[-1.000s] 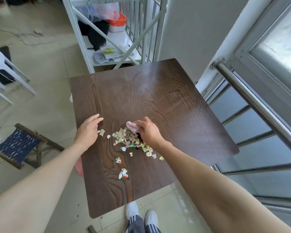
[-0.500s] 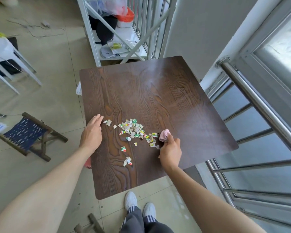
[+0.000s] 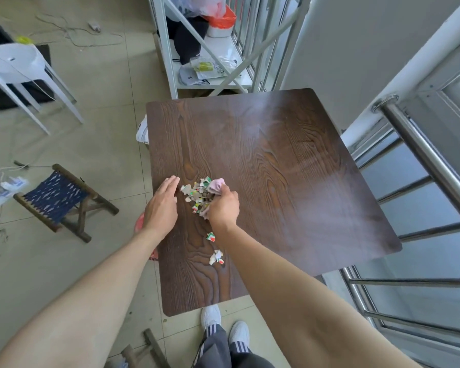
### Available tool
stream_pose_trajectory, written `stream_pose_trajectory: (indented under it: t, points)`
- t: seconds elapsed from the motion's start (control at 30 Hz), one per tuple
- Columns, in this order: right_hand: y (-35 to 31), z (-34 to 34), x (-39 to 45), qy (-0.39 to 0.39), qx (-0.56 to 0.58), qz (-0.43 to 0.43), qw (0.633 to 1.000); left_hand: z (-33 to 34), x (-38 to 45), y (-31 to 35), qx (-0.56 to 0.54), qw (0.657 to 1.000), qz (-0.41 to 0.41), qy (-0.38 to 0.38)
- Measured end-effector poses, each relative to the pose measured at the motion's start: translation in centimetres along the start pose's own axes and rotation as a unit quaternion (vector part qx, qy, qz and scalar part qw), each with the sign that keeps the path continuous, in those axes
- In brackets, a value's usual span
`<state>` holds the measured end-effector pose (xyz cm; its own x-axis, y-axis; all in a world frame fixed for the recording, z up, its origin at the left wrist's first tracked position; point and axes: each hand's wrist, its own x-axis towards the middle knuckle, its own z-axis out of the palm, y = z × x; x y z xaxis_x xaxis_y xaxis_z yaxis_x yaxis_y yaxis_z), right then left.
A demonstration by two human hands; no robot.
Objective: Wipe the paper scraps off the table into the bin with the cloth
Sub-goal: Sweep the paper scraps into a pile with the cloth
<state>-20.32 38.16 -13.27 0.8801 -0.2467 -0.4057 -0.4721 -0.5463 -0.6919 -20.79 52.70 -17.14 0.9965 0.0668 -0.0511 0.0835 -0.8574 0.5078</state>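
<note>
The right hand (image 3: 222, 205) is closed around a bunched pink cloth (image 3: 215, 185), pressing it against the dark wood-grain counter (image 3: 290, 181). The cloth sits directly at the 3 o'clock side of a tight heap of paper scraps (image 3: 197, 193), touching it. The left hand (image 3: 162, 205) lies flat and spread, fingers together, palm down at the 9 o'clock side of the heap, at the counter's left edge, holding nothing. The heap lies between the two hands. Loose scraps lie apart toward 6 o'clock: one red-and-green piece (image 3: 210, 236) just beside the right wrist, and a small cluster (image 3: 216, 257) further out. A red bin (image 3: 140, 224) shows partly below the counter's left edge, under the left wrist. A folding stool (image 3: 61, 199) stands on the floor toward 9 o'clock.
</note>
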Motion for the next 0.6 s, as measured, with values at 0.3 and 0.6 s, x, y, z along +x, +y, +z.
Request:
stream_pose_trajectory:
  t: [0.3,0.6]
  points:
    - [1.7,-2.5,0.9,-0.026,-0.026,-0.071,0.997,-1.1,-0.4,0.3,-0.016,0.999,-0.005,-0.033]
    - [6.8,-6.1,-6.0,-0.02,-0.17,-0.045,0.984,-1.3,-4.8,0.2,0.015,1.0,0.021,-0.008]
